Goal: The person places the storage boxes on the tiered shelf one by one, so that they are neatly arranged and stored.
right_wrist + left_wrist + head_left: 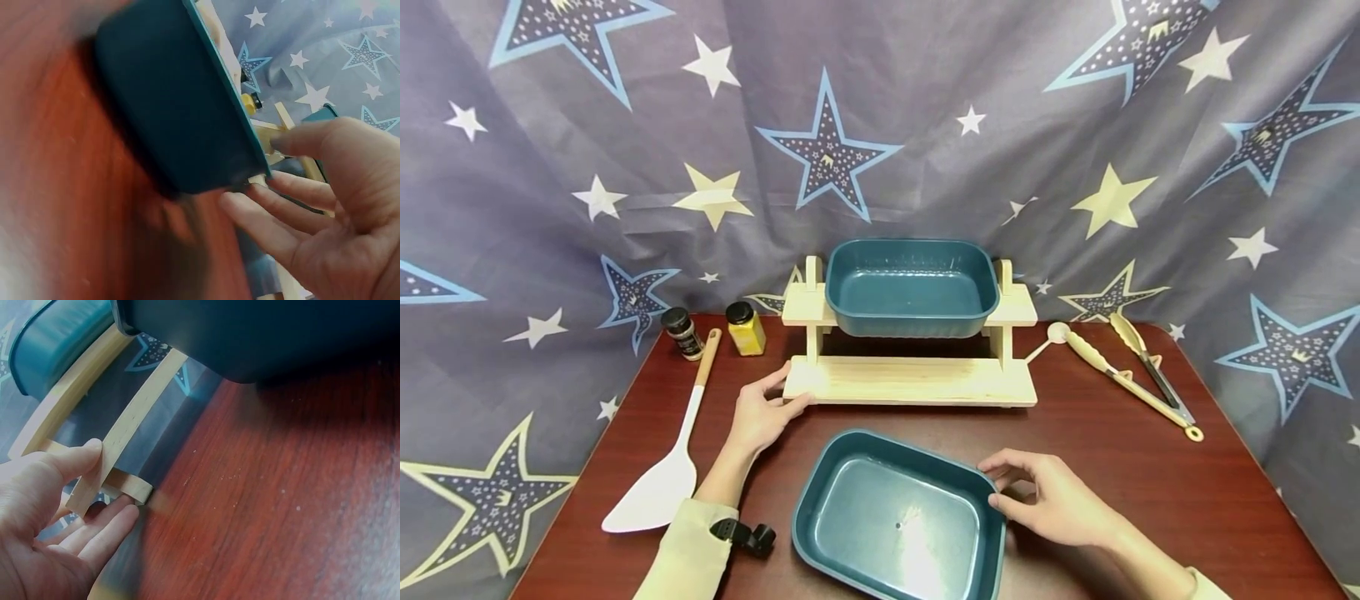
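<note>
A: We are looking down at a dark red table point(1120, 467). Our left hand point(762, 410) is resting against the left end of the wooden rack point(910, 379); its fingers are lying straight and a little spread, the thumb on the top edge of the base board and the fingertips point(128, 515) touching the corner below it.

B: And our right hand point(1051, 498) is sitting at the right rim of the near teal tub point(898, 517), fingers relaxed and apart, their tips just at the tub's corner. In the right wrist view they are not curling round the rim.

A: So we are pinching nothing with either hand. The near tub is lying flat on the table in front of the rack, between our two arms, open side up.

B: A second teal tub point(912, 287) is sitting up on the rack's upper rails, tilted toward us.

A: To the left we are seeing a white spatula point(662, 467) with a wooden handle, and behind it a black-lidded spice jar point(682, 332) and a yellow jar point(746, 327).

B: To the right, a small spoon point(1078, 342) and a pair of tongs point(1150, 375) are lying well apart from our right hand. A starred cloth point(587, 167) is hanging behind everything.
</note>
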The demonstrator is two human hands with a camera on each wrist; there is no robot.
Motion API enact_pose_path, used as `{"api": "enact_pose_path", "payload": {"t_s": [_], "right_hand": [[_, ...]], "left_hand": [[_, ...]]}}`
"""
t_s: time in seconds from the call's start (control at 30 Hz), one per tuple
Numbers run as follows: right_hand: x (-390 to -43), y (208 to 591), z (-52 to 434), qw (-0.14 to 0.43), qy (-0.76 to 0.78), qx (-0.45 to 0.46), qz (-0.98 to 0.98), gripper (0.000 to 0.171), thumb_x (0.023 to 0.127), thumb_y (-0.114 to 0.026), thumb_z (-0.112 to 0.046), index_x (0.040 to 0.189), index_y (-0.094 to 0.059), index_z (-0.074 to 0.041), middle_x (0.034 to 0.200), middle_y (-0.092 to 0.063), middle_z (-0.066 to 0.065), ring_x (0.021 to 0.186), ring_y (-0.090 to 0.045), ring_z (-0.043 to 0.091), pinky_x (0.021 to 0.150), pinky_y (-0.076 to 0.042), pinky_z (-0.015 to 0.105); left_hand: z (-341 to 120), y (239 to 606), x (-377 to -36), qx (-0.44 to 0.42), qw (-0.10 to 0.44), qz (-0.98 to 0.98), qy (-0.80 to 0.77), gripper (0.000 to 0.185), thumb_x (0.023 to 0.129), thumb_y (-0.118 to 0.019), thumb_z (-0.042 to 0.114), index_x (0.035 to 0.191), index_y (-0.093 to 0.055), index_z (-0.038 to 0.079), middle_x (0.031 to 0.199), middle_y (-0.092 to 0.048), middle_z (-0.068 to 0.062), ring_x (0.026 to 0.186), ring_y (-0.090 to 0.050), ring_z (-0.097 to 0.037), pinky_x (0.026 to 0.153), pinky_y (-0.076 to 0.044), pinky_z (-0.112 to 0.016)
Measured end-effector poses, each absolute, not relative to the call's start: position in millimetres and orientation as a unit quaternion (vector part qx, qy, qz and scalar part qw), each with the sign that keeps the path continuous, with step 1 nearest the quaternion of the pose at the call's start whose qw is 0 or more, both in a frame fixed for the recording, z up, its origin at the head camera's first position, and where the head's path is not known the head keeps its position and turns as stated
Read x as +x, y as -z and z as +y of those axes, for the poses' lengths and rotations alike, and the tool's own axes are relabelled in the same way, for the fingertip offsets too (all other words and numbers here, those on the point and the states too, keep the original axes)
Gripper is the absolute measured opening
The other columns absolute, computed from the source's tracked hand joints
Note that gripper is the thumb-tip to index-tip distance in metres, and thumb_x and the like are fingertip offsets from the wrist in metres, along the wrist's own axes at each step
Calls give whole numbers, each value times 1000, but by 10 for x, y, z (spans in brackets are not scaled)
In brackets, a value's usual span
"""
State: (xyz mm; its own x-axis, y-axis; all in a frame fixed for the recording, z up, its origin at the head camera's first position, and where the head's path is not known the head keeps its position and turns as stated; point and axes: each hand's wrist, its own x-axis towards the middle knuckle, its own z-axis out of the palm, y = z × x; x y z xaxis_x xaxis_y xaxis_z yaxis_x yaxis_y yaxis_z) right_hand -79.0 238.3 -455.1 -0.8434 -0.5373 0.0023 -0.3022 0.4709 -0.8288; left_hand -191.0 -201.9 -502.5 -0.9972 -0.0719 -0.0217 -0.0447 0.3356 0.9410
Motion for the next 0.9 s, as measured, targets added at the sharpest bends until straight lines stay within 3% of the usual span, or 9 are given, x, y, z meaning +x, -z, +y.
{"api": "enact_pose_path", "payload": {"t_s": [0.13,0.43,0.9], "right_hand": [[-723,4598,2341,112,453,-221,856,28,99,-78,-18,126,-71,-18,116,-77,-2,99,-72,5,92,-60,25],[-694,4624,2237,103,488,-169,850,32,97,-76,-7,129,-75,-13,125,-77,7,103,-74,9,93,-60,23],[-798,4543,2260,115,511,-138,841,34,92,-74,3,123,-80,-10,124,-78,16,96,-74,1,83,-61,21]], "left_hand": [[-2024,5051,-1902,37,9,-817,575,77,90,-87,15,158,-51,9,135,-68,-29,104,-78,-28,73,-57,-15],[-2016,5062,-1918,34,16,-814,580,76,89,-86,10,157,-52,8,132,-70,-28,102,-78,-26,73,-56,-14],[-2019,5072,-1938,36,14,-804,593,76,89,-86,7,157,-52,8,135,-68,-29,101,-77,-22,74,-58,-16]]}}
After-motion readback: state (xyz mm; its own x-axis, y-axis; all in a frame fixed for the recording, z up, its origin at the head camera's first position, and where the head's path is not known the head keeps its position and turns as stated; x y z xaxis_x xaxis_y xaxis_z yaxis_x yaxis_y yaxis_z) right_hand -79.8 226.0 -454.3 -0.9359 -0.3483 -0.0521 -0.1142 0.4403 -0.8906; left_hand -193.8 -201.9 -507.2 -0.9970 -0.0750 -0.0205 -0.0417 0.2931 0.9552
